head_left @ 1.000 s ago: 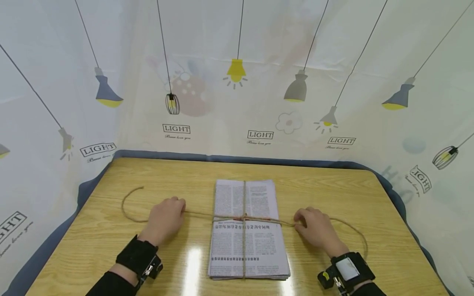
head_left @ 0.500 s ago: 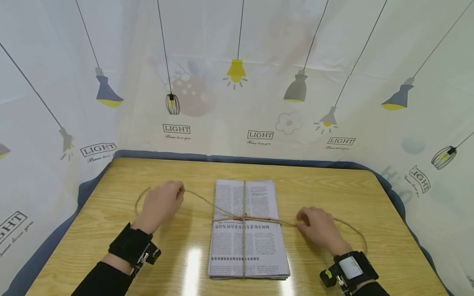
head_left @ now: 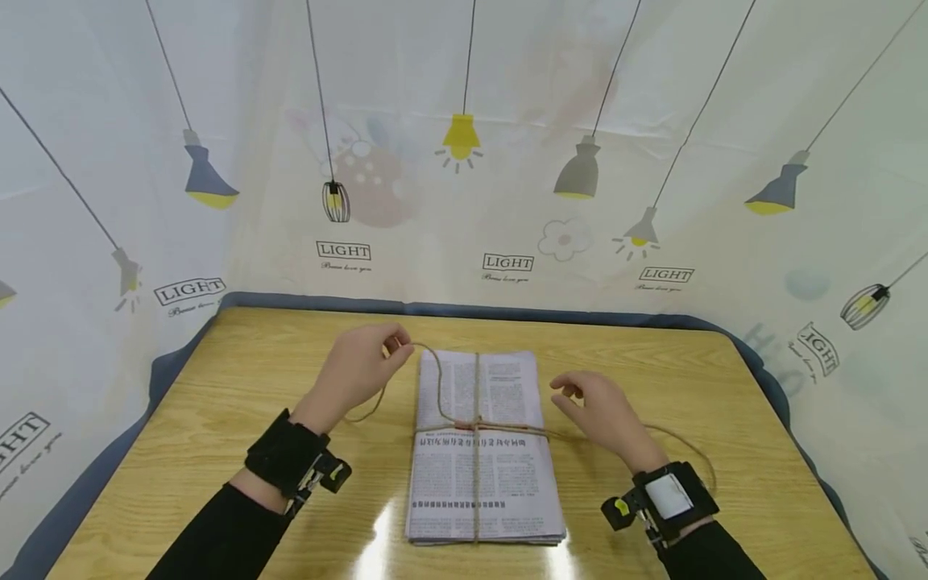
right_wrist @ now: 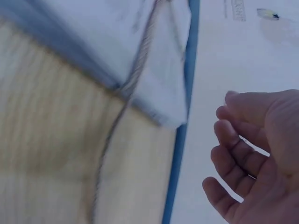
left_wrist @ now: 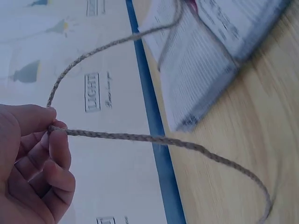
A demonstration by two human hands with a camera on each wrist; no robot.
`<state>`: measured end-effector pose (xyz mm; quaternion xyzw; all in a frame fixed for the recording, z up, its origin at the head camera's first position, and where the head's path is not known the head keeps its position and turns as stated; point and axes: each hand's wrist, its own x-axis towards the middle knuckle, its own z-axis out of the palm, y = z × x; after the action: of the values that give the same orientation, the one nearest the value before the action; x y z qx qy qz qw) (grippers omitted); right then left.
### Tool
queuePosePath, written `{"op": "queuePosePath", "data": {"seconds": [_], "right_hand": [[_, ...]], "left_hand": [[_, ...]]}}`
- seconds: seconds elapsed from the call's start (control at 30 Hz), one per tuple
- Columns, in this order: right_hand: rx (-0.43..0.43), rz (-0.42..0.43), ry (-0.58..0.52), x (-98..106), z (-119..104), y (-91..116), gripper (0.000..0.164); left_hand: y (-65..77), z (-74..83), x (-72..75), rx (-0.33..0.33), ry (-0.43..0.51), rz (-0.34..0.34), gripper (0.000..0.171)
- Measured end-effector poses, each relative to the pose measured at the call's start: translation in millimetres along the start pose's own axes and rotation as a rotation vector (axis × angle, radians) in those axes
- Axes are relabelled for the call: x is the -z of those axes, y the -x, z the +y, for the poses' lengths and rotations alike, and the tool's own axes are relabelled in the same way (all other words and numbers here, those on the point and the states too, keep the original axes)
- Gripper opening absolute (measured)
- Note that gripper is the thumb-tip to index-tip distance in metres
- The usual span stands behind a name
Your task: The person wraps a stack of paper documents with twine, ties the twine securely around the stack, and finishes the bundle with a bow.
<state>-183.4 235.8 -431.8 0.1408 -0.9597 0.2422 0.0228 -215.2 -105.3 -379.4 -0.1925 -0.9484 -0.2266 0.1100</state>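
A stack of newspapers point(head_left: 507, 483) lies on the table, bound crosswise by brown twine point(head_left: 476, 475) that meets in a knot at the middle. My left hand point(head_left: 355, 366) pinches one loose length of that twine between thumb and index finger, raised near the stack's far left corner. In the left wrist view, the twine point(left_wrist: 117, 136) bends at the fingertips and its tail hangs down. Beside the stack's right edge hovers my right hand point(head_left: 598, 411), holding nothing, its fingers loosely curved. The other twine length point(right_wrist: 105, 154) runs off the stack's right side, beneath that hand.
The wooden table point(head_left: 254, 354) reaches back to a pale curtain point(head_left: 435, 282) printed with hanging lamps, with a dark blue band along its foot. Each wrist wears a black strap point(head_left: 286, 453) with a small camera.
My left hand has moved up and right toward the stack, carrying its twine end. My right hand has let go of the right twine length and risen toward the stack.
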Motion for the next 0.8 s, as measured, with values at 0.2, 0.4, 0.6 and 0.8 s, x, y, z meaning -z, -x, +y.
{"op": "queuePosePath", "data": {"seconds": [0.2,0.4,0.6,0.8], "right_hand": [[0.114,-0.004,-0.160,6.2,-39.0,-23.3,0.025],[0.186,-0.016,-0.293,7.6,-64.4,-41.4,0.024],[0.198,0.005,-0.312,7.9,-63.2,-43.6,0.008],[0.149,0.023,-0.252,6.0,-46.1,-42.3,0.008]], "left_hand": [[-14.7,32.5,-14.0,-0.028,0.114,-0.042,0.011],[-24.5,58.2,-28.4,-0.062,0.182,-0.044,0.010],[-27.5,64.3,-41.7,-0.093,0.231,-0.064,0.016],[-22.9,60.8,-45.3,-0.115,0.167,-0.170,0.016]]}}
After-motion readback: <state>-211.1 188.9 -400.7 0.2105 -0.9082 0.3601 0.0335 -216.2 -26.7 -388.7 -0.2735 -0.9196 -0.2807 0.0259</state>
